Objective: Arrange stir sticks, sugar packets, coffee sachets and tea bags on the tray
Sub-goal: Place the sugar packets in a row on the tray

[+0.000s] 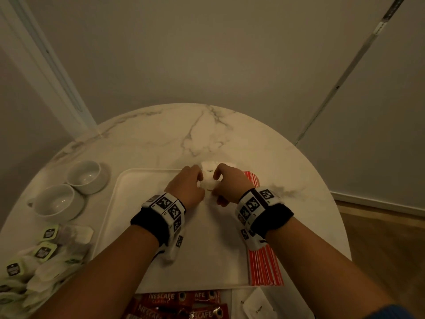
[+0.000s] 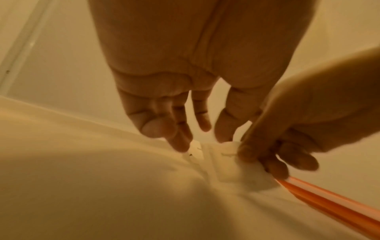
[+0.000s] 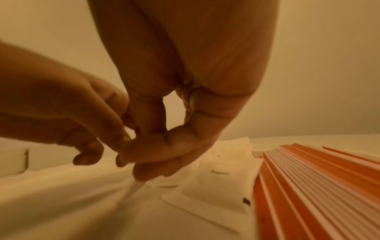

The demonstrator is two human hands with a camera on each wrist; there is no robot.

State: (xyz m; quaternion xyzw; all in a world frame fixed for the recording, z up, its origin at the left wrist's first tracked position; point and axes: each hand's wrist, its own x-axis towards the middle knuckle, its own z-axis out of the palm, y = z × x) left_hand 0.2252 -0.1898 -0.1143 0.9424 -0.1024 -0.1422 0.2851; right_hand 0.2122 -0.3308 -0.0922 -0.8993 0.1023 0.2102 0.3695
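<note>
A white tray [image 1: 138,203] lies on the round marble table [image 1: 184,134]. Red-and-white stir sticks [image 1: 264,265] [image 3: 318,186] [image 2: 329,201] are lined up along its right side. A small pile of white sugar packets [image 1: 209,171] [image 2: 232,168] [image 3: 216,183] sits at the tray's far right, beside the sticks. My left hand [image 1: 199,178] [image 2: 203,141] pinches the pile from the left with fingertips and thumb. My right hand [image 1: 217,178] [image 3: 139,164] pinches a packet's edge from the right. Much of the pile is hidden by both hands in the head view.
Green-tagged tea bags [image 1: 46,247] lie heaped at the table's near left. Red coffee sachets [image 1: 179,305] and more sugar packets [image 1: 259,307] lie at the near edge. Two white bowls [image 1: 85,176] [image 1: 57,201] stand left of the tray. Walls close in behind the table.
</note>
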